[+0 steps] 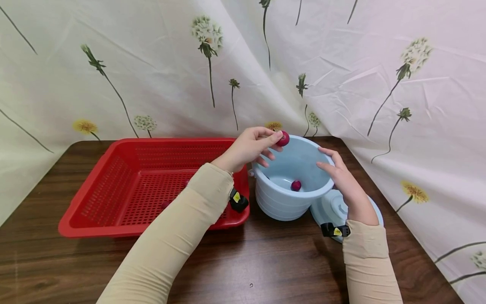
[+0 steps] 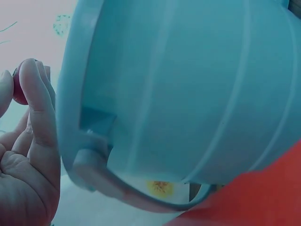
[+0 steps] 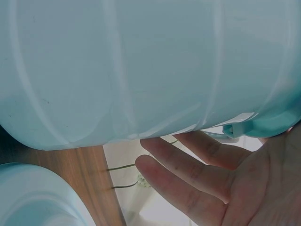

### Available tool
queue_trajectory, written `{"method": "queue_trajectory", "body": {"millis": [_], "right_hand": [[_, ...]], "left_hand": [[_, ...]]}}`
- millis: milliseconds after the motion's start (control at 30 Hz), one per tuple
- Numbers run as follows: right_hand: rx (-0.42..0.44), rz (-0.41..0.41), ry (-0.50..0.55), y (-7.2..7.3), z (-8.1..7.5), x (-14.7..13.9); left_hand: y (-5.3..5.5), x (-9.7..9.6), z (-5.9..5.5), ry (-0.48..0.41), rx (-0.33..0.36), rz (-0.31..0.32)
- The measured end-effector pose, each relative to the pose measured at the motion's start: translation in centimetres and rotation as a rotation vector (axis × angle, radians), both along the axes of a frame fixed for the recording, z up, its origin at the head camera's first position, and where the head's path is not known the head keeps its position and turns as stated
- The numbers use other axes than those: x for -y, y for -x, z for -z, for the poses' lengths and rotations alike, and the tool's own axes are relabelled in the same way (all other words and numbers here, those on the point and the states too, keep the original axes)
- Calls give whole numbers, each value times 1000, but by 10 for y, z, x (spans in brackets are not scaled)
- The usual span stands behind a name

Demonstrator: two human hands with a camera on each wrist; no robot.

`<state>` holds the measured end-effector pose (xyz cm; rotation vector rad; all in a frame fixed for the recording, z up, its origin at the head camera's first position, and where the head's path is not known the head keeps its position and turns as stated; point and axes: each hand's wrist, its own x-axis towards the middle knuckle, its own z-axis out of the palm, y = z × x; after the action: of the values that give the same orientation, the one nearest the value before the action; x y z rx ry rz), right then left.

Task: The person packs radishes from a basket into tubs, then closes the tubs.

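My left hand (image 1: 253, 147) pinches a small round dark red plum-like fruit (image 1: 283, 138) between thumb and fingertips, over the near-left part of the light blue bucket's opening. In the left wrist view the fruit (image 2: 19, 84) shows between thumb and index finger, beside the rim. The bucket (image 1: 284, 206) stands upright, and a second such fruit (image 1: 296, 185) lies on its bottom. My right hand (image 1: 347, 179) holds the bucket's right rim, thumb side over the edge. Several of its fingers (image 3: 188, 169) stretch along the outer wall in the right wrist view.
Left of the bucket stands a red perforated basket (image 1: 91, 185), with a dark red fruit (image 1: 165, 204) partly hidden by my left sleeve. A light blue lid (image 1: 373, 211) lies on the wooden table (image 1: 265, 261) at the right. Behind hangs a flowered white cloth (image 1: 159, 76).
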<state>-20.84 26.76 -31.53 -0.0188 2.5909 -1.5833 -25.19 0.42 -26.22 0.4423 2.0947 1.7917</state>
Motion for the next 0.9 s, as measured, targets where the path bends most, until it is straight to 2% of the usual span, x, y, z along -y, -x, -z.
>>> {"method": "queue_trajectory", "body": {"millis": [333,567,667,900], "right_hand": [[2,1,-4,1,1,-1],[3,0,-4,0,1,0],[6,1,-2,0,1,1],[-3,-1,-10,1,2,-1]], "left_hand": [[0,-11,3,-21,-9,22],[-1,-17,5,-8,-15,9],[-2,-18,6,50,-29,1],[-5,-23,6,266,-101,14]]}}
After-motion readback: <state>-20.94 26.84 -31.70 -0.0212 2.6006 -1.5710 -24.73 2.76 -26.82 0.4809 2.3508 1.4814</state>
